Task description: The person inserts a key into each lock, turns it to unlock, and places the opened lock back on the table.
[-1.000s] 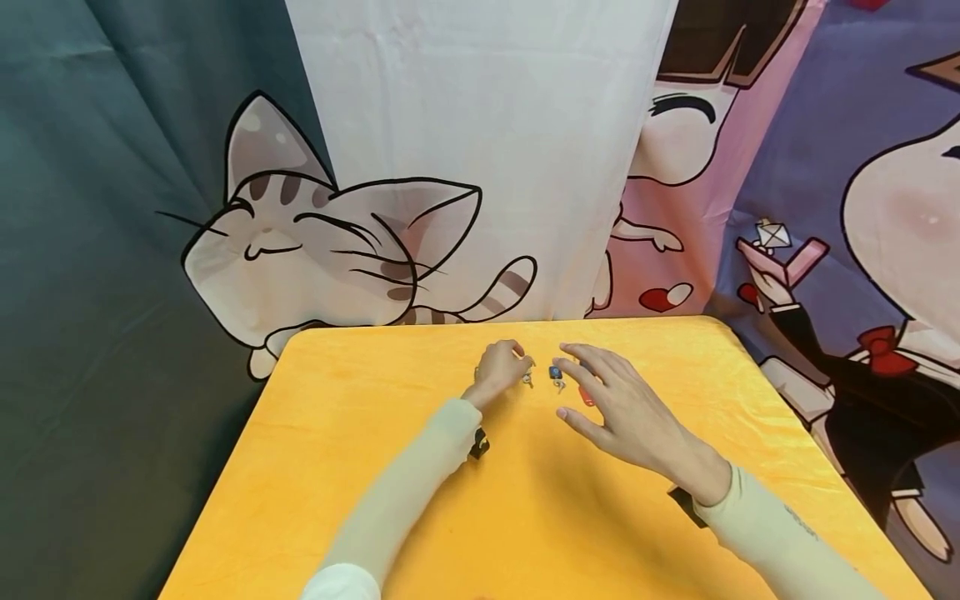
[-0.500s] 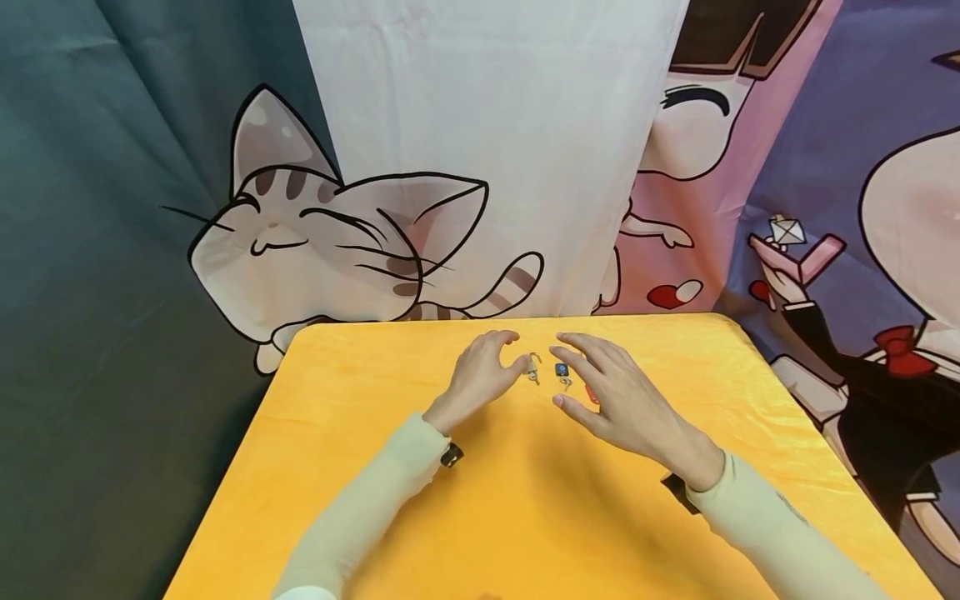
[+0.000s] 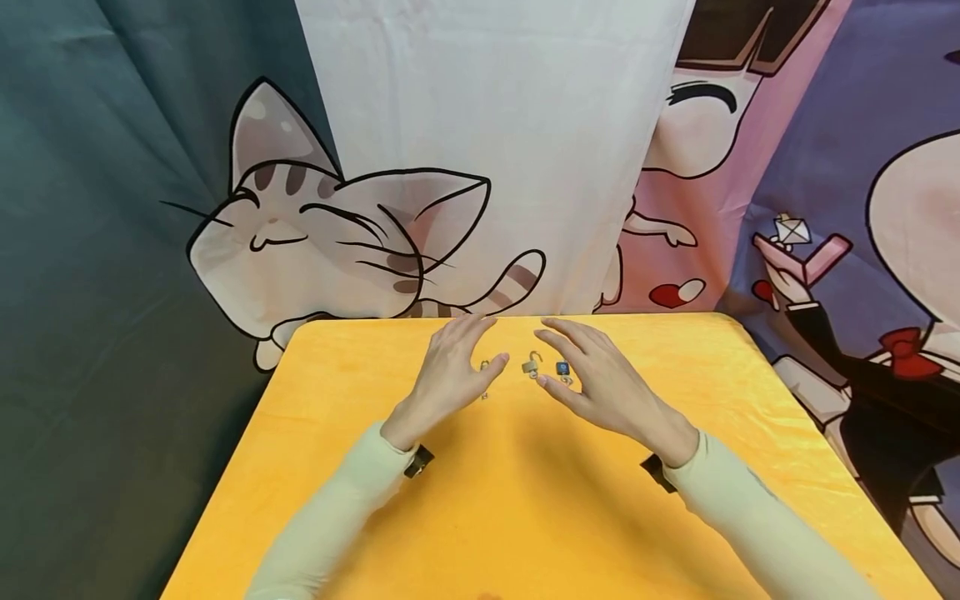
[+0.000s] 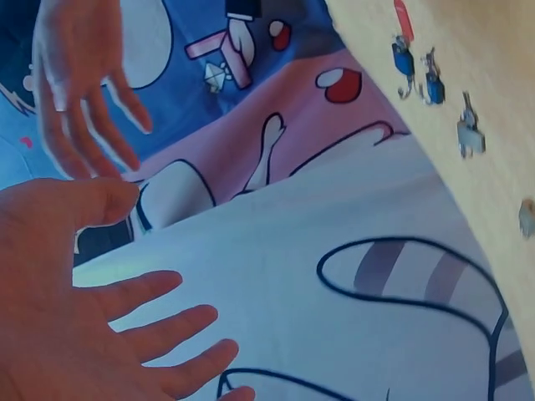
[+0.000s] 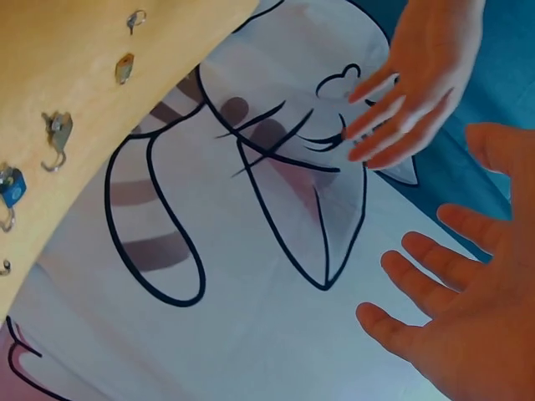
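Observation:
My left hand (image 3: 448,367) hovers over the table with its fingers spread, holding nothing. Facing it, my right hand (image 3: 609,383) also hovers with relaxed, parted fingers. Between them lie a silver-grey padlock (image 3: 531,367) with its shackle swung open and a blue padlock (image 3: 562,368). Partly behind the left thumb is a small brass-coloured padlock (image 4: 527,217). The left wrist view also shows a second blue padlock (image 4: 403,60) and part of a red object (image 4: 404,18); the right hand hides these in the head view. Small keys hang from some locks.
The padlocks form a loose row near the far side of the yellow-covered table (image 3: 480,517). A small key (image 5: 135,21) lies by the brass lock. Behind the table hangs a cartoon-printed curtain (image 3: 510,150).
My left hand has let go of the silver-grey padlock and drawn back to the left, its fingers spreading. The right hand has shifted slightly left, hiding the red object in the head view.

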`<state>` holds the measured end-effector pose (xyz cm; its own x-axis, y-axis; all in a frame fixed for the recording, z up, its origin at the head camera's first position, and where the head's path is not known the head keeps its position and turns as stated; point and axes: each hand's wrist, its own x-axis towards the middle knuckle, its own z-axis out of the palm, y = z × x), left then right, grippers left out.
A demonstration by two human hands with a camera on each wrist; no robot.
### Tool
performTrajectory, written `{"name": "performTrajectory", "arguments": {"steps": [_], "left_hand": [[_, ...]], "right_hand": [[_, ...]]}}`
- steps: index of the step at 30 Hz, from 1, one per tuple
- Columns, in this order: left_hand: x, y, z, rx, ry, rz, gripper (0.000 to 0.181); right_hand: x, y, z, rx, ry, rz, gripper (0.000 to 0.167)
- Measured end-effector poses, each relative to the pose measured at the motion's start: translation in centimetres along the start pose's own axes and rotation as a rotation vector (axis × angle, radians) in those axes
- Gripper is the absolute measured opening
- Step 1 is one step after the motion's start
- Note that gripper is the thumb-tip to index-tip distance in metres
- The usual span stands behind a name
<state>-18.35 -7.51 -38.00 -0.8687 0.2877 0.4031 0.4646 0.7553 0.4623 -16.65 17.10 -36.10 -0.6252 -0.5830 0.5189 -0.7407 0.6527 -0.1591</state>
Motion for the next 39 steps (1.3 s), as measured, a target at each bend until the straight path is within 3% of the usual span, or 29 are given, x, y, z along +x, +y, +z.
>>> {"name": "performTrajectory", "arguments": {"steps": [6,13,21,31,39], "left_hand": [[-1.2,-0.3,-1.1,0.044,0.001,0.03,0.062],[-2.7,-0.9,-1.5,0.114,0.017,0.088,0.064],[-3.5,-1.5,-1.8,0.126,0.039,0.119,0.071],[-3.7,-1.7,-1.8,0.137,0.027,0.119,0.071],[-4.1,-2.0,-1.4,0.142,0.006,0.088,0.073]], "right_hand": [[1.0,0.5,1.4,0.01,-0.045,0.024,0.058],[2.1,1.1,3.4,0.019,-0.114,0.053,0.057],[4.1,1.5,5.8,0.046,-0.195,0.136,0.055],[6.1,2.8,9.8,-0.005,-0.248,0.157,0.044],[6.2,3.2,13.1,-0.029,-0.387,0.191,0.041]]}}
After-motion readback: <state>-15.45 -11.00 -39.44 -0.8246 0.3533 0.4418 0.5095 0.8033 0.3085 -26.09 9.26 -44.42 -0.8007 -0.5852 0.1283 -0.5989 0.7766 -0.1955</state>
